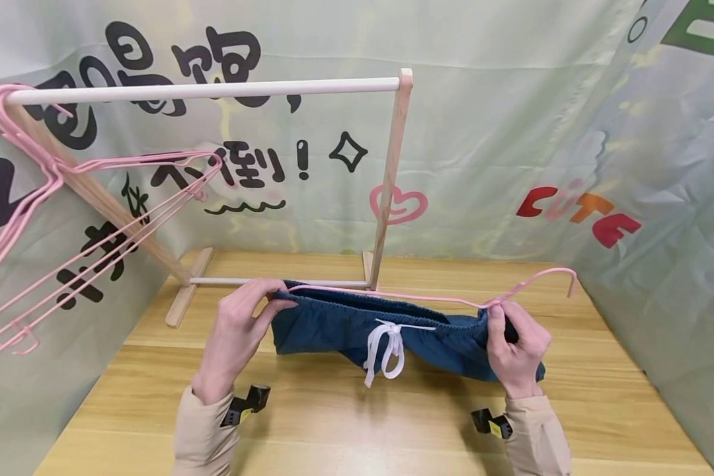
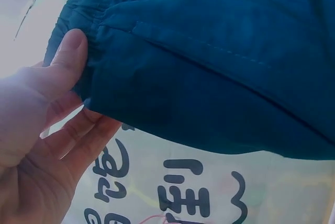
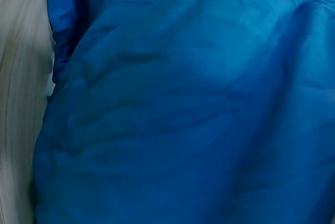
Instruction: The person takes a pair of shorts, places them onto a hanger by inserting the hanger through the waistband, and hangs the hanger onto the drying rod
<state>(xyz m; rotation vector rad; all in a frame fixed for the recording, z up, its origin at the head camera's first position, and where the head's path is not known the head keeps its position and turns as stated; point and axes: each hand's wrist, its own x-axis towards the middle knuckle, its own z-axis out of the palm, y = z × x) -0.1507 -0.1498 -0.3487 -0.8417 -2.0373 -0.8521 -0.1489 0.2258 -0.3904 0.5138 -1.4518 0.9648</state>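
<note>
Closest are two tan sleeves (image 1: 205, 433), each with a small black gadget (image 1: 246, 404) by the wrist. The left hand (image 1: 235, 330) pinches one corner of the waist of the blue shorts (image 1: 333, 327), thumb in front and other fingers partly behind the cloth. The right hand (image 1: 520, 347) pinches a pink hanger (image 1: 404, 295) just below its hook; I can't tell if it nips the cloth too. The hanger runs along the open waist. A white bow (image 1: 393, 344) dangles in front. The shorts are over the wooden table (image 1: 357, 436). Behind them stands a wooden rack (image 1: 391, 165), with more pink hangers (image 1: 50, 165) at its left end. Farthest back is a pale cloth wall (image 1: 482, 132) with big letters.
</note>
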